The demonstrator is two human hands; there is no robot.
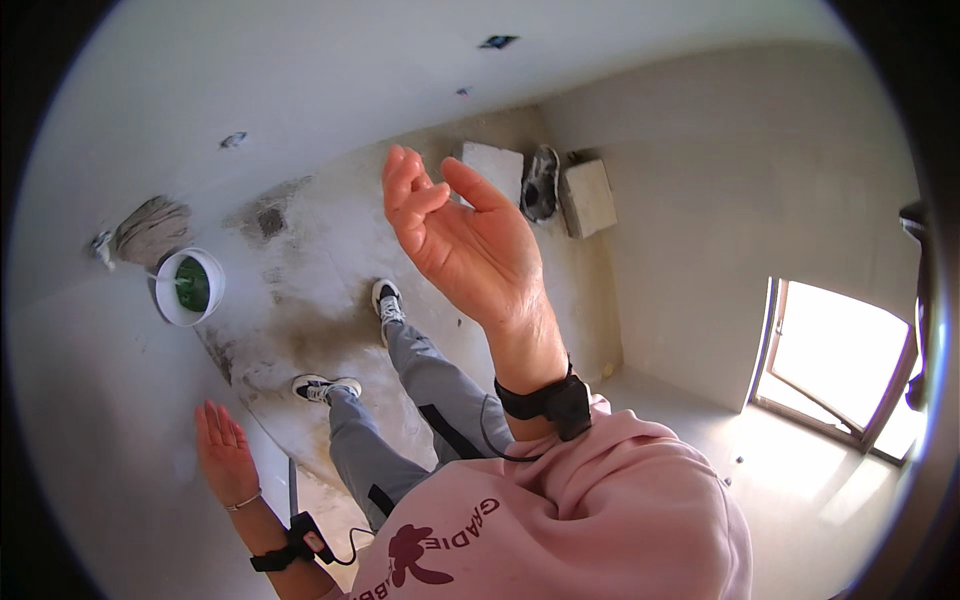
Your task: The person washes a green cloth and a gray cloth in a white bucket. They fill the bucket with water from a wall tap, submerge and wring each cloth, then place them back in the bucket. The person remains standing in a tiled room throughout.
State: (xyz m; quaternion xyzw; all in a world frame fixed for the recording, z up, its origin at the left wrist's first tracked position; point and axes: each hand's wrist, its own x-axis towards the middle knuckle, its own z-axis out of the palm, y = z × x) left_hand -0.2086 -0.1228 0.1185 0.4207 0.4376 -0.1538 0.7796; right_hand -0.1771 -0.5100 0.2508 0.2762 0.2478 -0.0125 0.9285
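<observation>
My right hand (465, 240) is raised in the middle of the view, with its palm showing, its thumb apart and its fingers loosely bent. Nothing is in it, and a black strap with a small device (560, 404) circles the wrist. Lower on the left, my left hand (226, 458) stretches out flat and empty beside the pale wall (90, 400); I cannot tell whether it touches. That wrist carries a thin bracelet and a black strapped device (306, 538) with a cable. Beyond the left hand, a white bucket (166, 306) holds something green.
A crumpled grey-brown sack (152, 230) lies behind the bucket. Past my right hand stand a pale block (495, 172), a dark, stained object (540, 184) and another block (590, 198). Recessed boxes (498, 42) dot the wall. Bright light enters through an opening (840, 345) at right.
</observation>
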